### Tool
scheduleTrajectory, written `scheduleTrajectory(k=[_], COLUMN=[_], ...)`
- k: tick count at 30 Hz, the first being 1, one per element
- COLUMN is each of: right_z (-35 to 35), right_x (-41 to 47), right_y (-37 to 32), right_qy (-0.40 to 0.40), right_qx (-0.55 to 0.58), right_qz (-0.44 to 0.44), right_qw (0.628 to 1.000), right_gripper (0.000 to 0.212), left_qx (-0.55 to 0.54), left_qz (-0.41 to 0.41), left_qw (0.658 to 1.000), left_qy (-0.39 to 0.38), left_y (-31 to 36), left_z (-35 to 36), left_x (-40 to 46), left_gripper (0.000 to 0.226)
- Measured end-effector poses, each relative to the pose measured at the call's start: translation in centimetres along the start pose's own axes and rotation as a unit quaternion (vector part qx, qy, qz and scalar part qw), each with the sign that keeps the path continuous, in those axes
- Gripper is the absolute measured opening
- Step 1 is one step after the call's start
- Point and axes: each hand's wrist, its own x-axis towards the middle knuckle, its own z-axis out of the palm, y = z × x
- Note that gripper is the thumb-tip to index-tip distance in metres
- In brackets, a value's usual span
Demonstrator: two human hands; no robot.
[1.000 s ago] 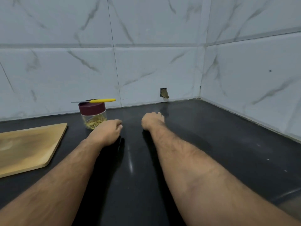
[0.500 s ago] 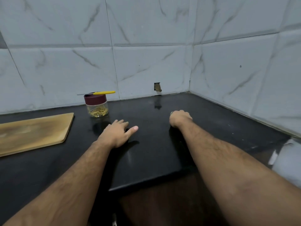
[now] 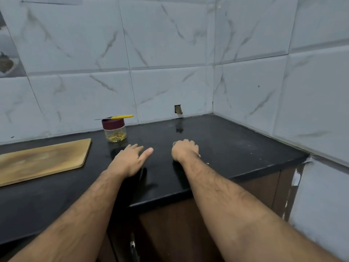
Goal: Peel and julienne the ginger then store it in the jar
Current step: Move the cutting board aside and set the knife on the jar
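Ginger [image 3: 115, 136] is already julienned and sealed in the jar [image 3: 114, 130], so the job looks pretty much done. Left hand [image 3: 132, 157] is laid flat on the black counter [image 3: 236, 148], fingers straight, nothing held. Right hand [image 3: 184, 151] is curled knuckles-up; something small might be tucked inside, hard to tell. Yellow-handled knife [image 3: 115, 117] is parked across the lid, cutting board [image 3: 41, 159] sits bare at left.

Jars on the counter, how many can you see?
1. The jar stands near the back wall, beyond the left hand, with a yellow-handled knife lying across its maroon lid. Nothing visible seems to hide another.
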Motion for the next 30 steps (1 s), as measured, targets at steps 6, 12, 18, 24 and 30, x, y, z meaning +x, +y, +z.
scheduleTrajectory(k=[6, 12, 18, 24, 30], right_z=[-1.1, -2.1, -3.4, -4.5, -1.0], right_x=[-2.6, -6.7, -10.0, -9.3, -8.6], right_y=[3.5, 7.1, 9.8, 6.3, 2.6], right_qy=[0.013, 0.027, 0.038, 0.091, 0.015], right_qx=[0.007, -0.002, -0.044, -0.044, 0.000], right_qz=[0.056, 0.075, 0.135, 0.083, -0.004], right_qw=[0.998, 0.997, 0.989, 0.991, 1.000], right_gripper=[0.047, 0.045, 0.043, 0.040, 0.045], left_qx=[0.000, -0.018, -0.021, -0.018, -0.027], left_qz=[0.017, 0.037, 0.062, 0.075, 0.070], left_qw=[1.000, 0.999, 0.998, 0.997, 0.997], left_qy=[-0.002, -0.016, -0.005, 0.005, 0.006], left_y=[1.2, 3.5, 4.8, 5.5, 5.6], left_z=[0.6, 1.5, 1.2, 1.8, 2.2], left_x=[0.3, -1.2, -2.4, -1.9, -1.8], left_gripper=[0.103, 0.080, 0.073, 0.071, 0.059])
